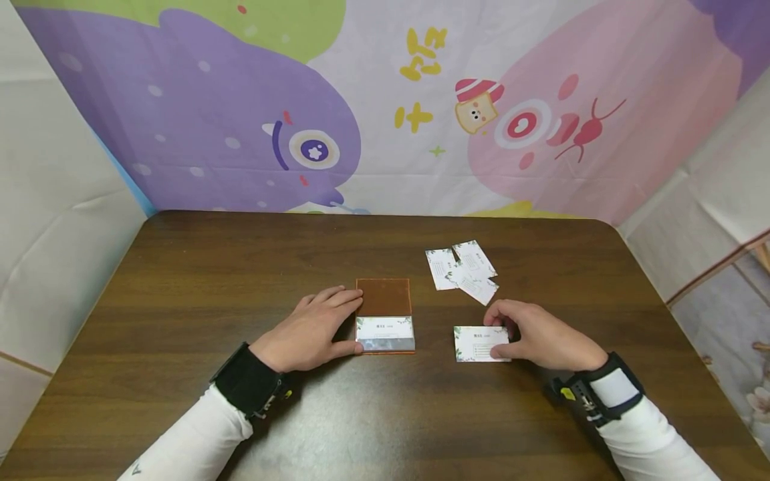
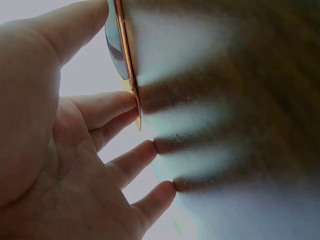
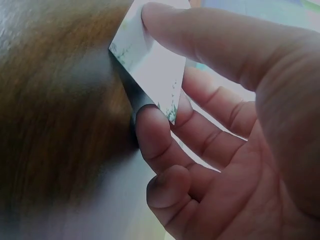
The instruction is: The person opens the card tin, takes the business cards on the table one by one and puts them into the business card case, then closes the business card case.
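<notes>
A brown card holder [image 1: 383, 296] lies opened out on the table, a white card with leaf-pattern corners [image 1: 385, 327] in its lower half. A greyish, shiny strip crosses the holder below that card's print. My left hand [image 1: 313, 327] rests beside it, thumb and index finger touching its left edge, the other fingers spread on the table. To the right, my right hand [image 1: 544, 334] pinches a similar white card [image 1: 474, 344] by its right end. In the right wrist view this card [image 3: 155, 65] sits between thumb and fingers, tilted, with the tabletop beyond.
Several white leaf-patterned cards [image 1: 442, 268] lie overlapping in a loose group behind the right hand. The dark wooden table [image 1: 240, 260] ends at a cartoon-printed cloth [image 1: 385, 133] at the back. Pale cloth [image 1: 54, 200] hangs at the sides.
</notes>
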{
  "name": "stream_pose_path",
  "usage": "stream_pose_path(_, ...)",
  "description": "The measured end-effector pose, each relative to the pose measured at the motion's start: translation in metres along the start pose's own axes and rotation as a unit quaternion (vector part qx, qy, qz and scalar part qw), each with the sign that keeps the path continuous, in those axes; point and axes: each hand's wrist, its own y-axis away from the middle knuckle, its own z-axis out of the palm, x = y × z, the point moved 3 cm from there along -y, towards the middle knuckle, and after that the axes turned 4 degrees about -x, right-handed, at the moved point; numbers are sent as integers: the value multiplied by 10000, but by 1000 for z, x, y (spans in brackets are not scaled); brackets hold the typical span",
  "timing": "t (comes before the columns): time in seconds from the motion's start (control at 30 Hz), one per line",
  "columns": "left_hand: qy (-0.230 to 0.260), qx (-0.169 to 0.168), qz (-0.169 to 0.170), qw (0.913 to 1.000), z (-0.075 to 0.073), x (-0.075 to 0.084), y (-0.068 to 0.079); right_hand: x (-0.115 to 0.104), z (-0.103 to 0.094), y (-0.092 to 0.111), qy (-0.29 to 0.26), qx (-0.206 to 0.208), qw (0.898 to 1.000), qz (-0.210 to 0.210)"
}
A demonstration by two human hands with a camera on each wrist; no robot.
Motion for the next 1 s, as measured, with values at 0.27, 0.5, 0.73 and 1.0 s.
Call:
stream_pose_path(0.27,26,-33,-21,10000,0,0,0,-3,-2,-3,33,73,9998,-182)
stream_pose_path(0.5,14,6,-20,10000,1,0,0,-6,-5,-6,-10,205,9984,-522)
stream_pose_path(0.73,27,16,-17,10000,0,1,0,-12,-8,-12,11,311,9972,-678)
stream_pose_path(1.0,33,23,-14,10000,0,1,0,-21,-12,-21,41,330,9967,-740)
